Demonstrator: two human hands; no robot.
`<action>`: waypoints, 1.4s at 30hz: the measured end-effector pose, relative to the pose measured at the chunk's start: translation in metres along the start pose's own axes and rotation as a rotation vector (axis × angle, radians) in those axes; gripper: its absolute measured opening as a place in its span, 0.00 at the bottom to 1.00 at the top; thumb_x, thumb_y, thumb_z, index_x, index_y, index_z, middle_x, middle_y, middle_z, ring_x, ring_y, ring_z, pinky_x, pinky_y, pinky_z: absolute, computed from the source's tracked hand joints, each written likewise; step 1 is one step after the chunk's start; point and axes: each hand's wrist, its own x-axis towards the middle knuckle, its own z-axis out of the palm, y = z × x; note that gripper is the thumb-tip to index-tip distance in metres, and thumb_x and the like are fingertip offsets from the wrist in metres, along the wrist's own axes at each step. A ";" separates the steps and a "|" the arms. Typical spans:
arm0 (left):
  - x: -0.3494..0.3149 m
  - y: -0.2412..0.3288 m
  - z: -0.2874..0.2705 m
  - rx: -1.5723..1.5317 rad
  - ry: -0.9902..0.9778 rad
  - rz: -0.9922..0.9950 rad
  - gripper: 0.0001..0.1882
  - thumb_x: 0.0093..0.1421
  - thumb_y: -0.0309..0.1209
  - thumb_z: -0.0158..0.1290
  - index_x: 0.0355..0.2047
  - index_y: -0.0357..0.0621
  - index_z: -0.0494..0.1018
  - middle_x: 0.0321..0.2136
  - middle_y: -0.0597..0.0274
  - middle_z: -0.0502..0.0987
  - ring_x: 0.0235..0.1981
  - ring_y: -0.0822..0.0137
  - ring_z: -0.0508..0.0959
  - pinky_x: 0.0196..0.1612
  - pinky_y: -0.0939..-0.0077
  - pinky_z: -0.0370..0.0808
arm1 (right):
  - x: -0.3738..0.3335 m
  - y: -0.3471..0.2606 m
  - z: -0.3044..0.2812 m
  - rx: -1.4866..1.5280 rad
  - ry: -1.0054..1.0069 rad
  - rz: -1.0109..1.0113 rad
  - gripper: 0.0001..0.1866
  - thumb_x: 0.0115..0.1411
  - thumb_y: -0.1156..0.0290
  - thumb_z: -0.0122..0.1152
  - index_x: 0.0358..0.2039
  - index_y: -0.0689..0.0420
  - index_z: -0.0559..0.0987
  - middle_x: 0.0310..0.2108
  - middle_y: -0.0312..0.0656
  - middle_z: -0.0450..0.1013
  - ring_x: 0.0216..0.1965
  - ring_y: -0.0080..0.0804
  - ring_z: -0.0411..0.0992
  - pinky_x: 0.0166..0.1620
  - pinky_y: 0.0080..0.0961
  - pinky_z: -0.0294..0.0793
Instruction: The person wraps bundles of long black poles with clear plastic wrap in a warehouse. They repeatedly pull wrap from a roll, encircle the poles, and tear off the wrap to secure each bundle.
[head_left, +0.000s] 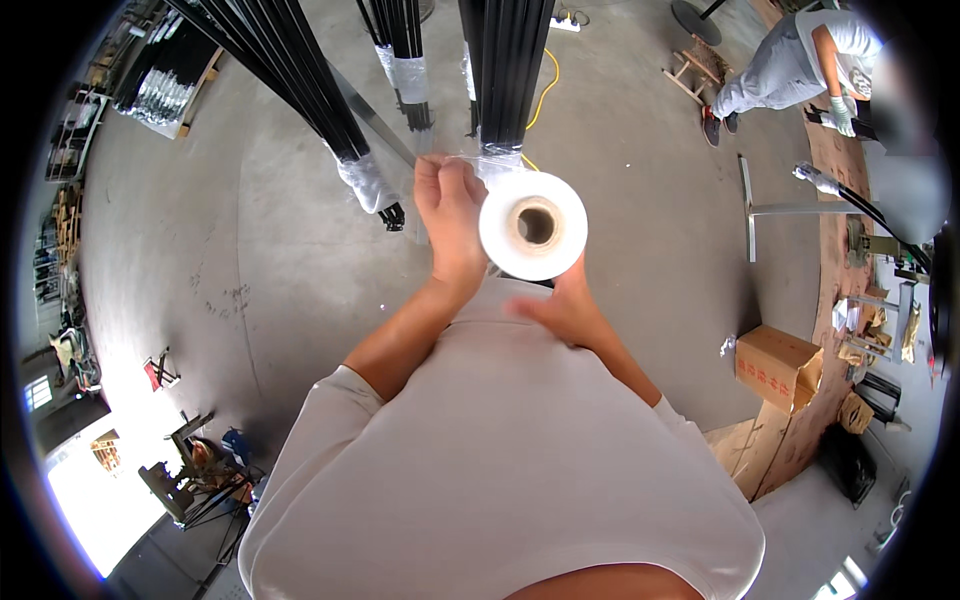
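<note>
A white roll of stretch film (pixel 561 226), its cardboard core facing up, is in front of my chest. My right hand (pixel 566 312) is at its near lower side, with some fingers hidden behind the roll and others smeared by motion. Left of the roll, my left hand (pixel 452 215) is closed, its fingertips pinching a thin stretch of clear film. That film runs toward the wrapped lower end of an upright bundle of black bars (pixel 507 85), just beyond the roll. Another bundle of black bars (pixel 318 90) leans at the left, its end wrapped in film.
More wrapped black bars (pixel 408 75) stand farther back. A yellow cable (pixel 545 95) runs along the concrete floor to a white power strip (pixel 565 24). At the right are a cardboard box (pixel 772 366), a metal stand (pixel 790 209), a small stool (pixel 697 67) and a gloved co-worker (pixel 775 70).
</note>
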 end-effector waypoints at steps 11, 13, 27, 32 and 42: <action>0.013 0.010 -0.041 0.011 -0.104 -0.371 0.01 0.53 0.28 0.43 0.28 0.47 0.63 0.17 0.70 0.62 0.17 0.75 0.63 0.20 0.83 0.61 | 0.018 0.015 -0.020 0.709 0.134 0.258 0.38 0.48 0.47 0.52 0.51 0.64 0.58 0.41 0.52 0.66 0.43 0.43 0.67 0.45 0.36 0.66; 0.018 0.013 -0.063 0.099 -0.271 -0.097 0.14 0.46 0.22 0.48 0.35 0.46 0.64 0.34 0.62 0.65 0.35 0.67 0.67 0.37 0.73 0.65 | 0.020 0.008 -0.019 0.754 0.194 0.328 0.40 0.47 0.42 0.50 0.50 0.63 0.60 0.39 0.55 0.67 0.39 0.47 0.69 0.43 0.38 0.68; -0.001 0.017 -0.051 0.716 -1.115 0.807 0.27 0.40 0.30 0.60 0.44 0.56 0.68 0.53 0.62 0.60 0.55 0.58 0.59 0.59 0.53 0.47 | 0.010 -0.036 -0.014 0.598 0.092 0.659 0.40 0.50 0.33 0.35 0.51 0.55 0.62 0.44 0.42 0.65 0.45 0.38 0.66 0.41 0.43 0.69; -0.006 -0.013 -0.060 0.419 -0.899 0.873 0.38 0.40 0.30 0.62 0.51 0.50 0.55 0.48 0.47 0.62 0.49 0.49 0.67 0.47 0.61 0.68 | 0.009 -0.048 -0.025 -0.480 -0.054 0.730 0.38 0.57 0.40 0.20 0.51 0.60 0.62 0.39 0.50 0.68 0.43 0.49 0.66 0.52 0.39 0.59; 0.008 -0.005 -0.058 0.180 -0.856 -0.556 0.39 0.48 0.56 0.51 0.52 0.42 0.56 0.44 0.58 0.66 0.46 0.65 0.67 0.40 0.68 0.71 | 0.019 -0.018 -0.008 -0.214 0.125 0.146 0.44 0.44 0.57 0.62 0.56 0.65 0.53 0.49 0.54 0.60 0.51 0.37 0.59 0.52 0.29 0.58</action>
